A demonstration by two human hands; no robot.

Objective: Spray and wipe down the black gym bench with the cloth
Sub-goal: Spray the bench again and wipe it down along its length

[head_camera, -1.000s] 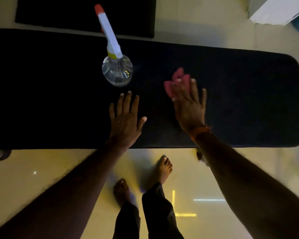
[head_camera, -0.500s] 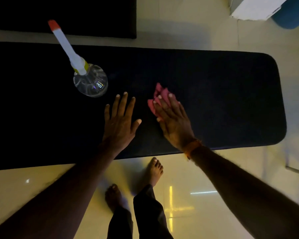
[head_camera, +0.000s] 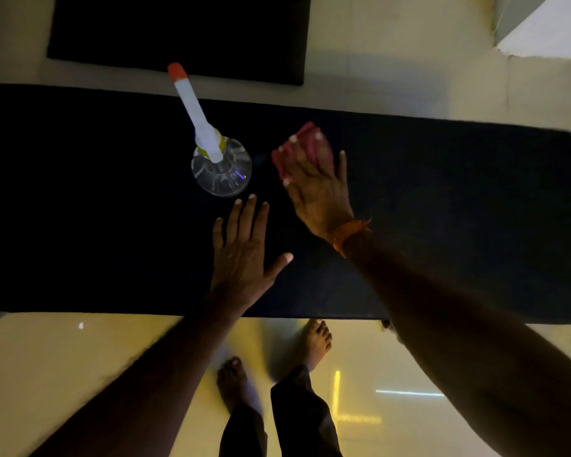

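Note:
The black gym bench (head_camera: 442,209) runs across the view from left to right. My right hand (head_camera: 317,189) presses a pink cloth (head_camera: 305,140) flat on the bench's middle, fingers spread over it. My left hand (head_camera: 244,252) lies flat on the bench nearer to me, fingers apart, holding nothing. A clear spray bottle (head_camera: 221,166) with a white nozzle and orange tip stands upright on the bench, just left of the cloth and beyond my left fingertips.
A second black pad (head_camera: 178,34) lies on the floor beyond the bench. A white box (head_camera: 548,31) sits at the top right. My bare feet (head_camera: 317,341) stand on the glossy pale floor (head_camera: 80,374) in front of the bench.
My right hand has slid the pink cloth away from me, toward the bench's far edge and beside the bottle. My left hand has stayed flat on the bench.

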